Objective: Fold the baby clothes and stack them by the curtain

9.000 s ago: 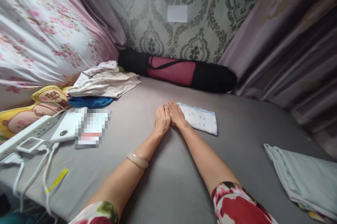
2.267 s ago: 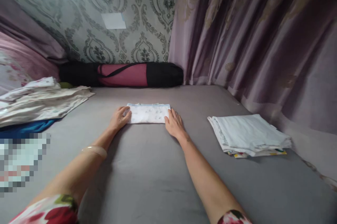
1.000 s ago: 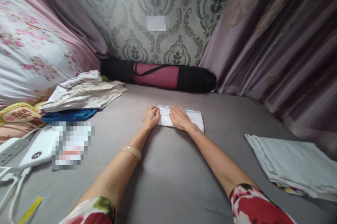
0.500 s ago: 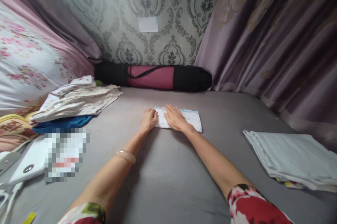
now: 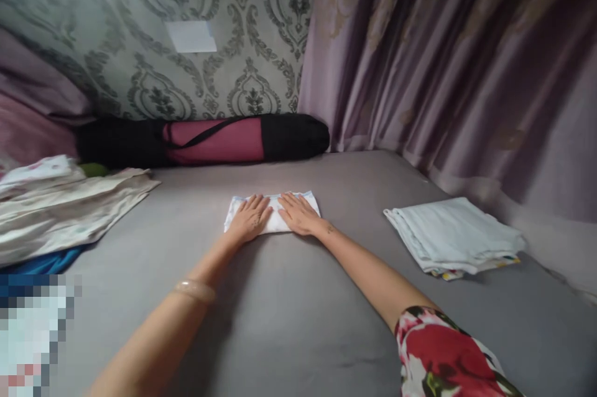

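Palms down, my left hand (image 5: 252,218) and my right hand (image 5: 298,213) lay side by side on the folded white cloth (image 5: 278,223), a gap between them. Both were opened out flat, fingers extended and a little apart, pressing on the fabric without gripping it. The cloth lay crosswise in front of me on the grey sheet (image 5: 280,316), its blue-trimmed edge away from me. Well apart from it, to the right, sat a stack of folded pale cloths (image 5: 457,232); to the left was a looser heap of clothes (image 5: 69,213), and beyond, along the wall, a black and pink bag (image 5: 214,139).

I judged the step to be one of smoothing the fold flat. Even weight through both palms seemed best, since leaning harder on one side could drag the layers askew. Stroking outward from the middle toward each end would likely chase out creases, as long as the strokes stayed light. The far edge looked slightly wavy, so I reckoned it deserved the most care. What lay under my palms I could not tell.
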Demonstrator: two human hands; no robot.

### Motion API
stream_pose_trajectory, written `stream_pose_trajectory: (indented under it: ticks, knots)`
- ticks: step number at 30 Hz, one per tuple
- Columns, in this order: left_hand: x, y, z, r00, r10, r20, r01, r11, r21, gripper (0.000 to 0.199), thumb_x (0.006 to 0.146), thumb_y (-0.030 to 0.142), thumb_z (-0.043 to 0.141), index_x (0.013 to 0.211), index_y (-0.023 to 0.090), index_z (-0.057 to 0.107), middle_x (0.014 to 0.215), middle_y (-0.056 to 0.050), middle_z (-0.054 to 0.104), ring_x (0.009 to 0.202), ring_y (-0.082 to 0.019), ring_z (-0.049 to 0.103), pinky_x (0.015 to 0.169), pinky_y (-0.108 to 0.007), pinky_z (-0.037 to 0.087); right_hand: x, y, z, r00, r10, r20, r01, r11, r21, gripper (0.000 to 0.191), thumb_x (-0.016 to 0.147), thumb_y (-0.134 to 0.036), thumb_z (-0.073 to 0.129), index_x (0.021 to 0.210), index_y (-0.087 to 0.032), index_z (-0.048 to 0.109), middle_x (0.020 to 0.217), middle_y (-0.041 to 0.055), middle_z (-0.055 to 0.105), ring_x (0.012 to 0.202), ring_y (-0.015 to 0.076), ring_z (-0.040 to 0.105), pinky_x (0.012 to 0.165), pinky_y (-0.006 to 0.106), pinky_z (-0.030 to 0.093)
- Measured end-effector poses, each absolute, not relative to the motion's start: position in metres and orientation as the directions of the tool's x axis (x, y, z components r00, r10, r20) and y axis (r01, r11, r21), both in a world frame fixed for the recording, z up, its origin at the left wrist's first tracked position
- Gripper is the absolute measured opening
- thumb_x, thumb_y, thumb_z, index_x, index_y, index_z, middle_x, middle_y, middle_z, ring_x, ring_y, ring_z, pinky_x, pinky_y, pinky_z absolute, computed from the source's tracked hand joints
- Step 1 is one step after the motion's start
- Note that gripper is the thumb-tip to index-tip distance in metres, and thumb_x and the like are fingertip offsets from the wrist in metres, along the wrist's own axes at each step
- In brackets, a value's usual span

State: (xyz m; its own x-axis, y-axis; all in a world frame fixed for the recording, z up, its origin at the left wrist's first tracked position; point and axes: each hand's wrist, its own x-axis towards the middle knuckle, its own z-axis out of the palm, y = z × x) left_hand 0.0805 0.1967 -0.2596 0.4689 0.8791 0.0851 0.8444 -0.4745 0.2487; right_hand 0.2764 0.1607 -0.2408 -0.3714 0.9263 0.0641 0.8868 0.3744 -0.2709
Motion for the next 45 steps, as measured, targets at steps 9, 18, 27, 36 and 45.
stream_pose_trajectory:
  ticks: [9,18,27,36,45]
  knots:
    - [0.052,0.233,-0.248,0.396,0.916,0.060,0.898,-0.400,0.183,0.056,0.094,0.046,0.032,0.133,0.011,0.052,0.138,-0.021,0.051,0.127,-0.034,0.048,0.103,-0.047,0.037,0.317,0.175,-0.227,-0.197,0.978,0.063,0.954,0.206,-0.219,0.044,0.100,-0.032,0.031,0.132,-0.015,0.056,0.138,0.0138,0.052,0.128,0.0246,0.045,0.107,0.036,0.033]
    - [0.041,0.259,-0.218,0.365,0.929,-0.056,0.917,-0.348,0.196,0.029,0.077,0.037,0.057,0.098,0.024,0.072,0.107,-0.012,0.071,0.103,-0.030,0.063,0.082,-0.038,0.046,0.322,0.211,-0.207,-0.164,0.980,-0.110,0.945,0.124,-0.304,0.034,0.084,-0.027,0.060,0.115,-0.020,0.070,0.120,0.0117,0.067,0.114,0.0290,0.059,0.093,0.035,0.046]
    - [0.023,0.226,-0.177,0.407,0.909,0.091,0.727,-0.383,0.570,0.040,0.073,0.052,0.061,0.086,0.017,0.072,0.067,0.000,0.063,0.065,-0.016,0.055,0.057,-0.023,0.039,0.340,0.178,-0.176,-0.223,0.975,0.026,0.822,0.202,-0.532,0.022,0.083,-0.024,0.061,0.101,-0.016,0.072,0.102,0.0037,0.073,0.094,0.0175,0.066,0.080,0.023,0.049]
    - [0.011,0.156,-0.128,0.419,0.876,0.239,0.504,-0.443,0.741,0.044,0.073,0.055,0.067,0.091,0.015,0.072,0.074,0.000,0.064,0.066,-0.013,0.052,0.058,-0.022,0.039,0.357,0.115,-0.136,-0.299,0.925,0.236,0.607,0.375,-0.701,0.023,0.077,-0.027,0.062,0.094,-0.014,0.071,0.093,0.0045,0.073,0.087,0.0180,0.065,0.079,0.027,0.048]
    - [0.004,0.085,-0.147,0.492,0.818,0.297,0.558,-0.559,0.613,0.033,0.083,0.047,0.056,0.095,0.019,0.070,0.082,-0.001,0.068,0.066,-0.014,0.054,0.063,-0.024,0.043,0.351,0.025,-0.149,-0.368,0.856,0.364,0.726,0.509,-0.463,0.017,0.083,-0.018,0.053,0.093,-0.019,0.067,0.094,0.0049,0.067,0.089,0.0187,0.060,0.084,0.030,0.045]
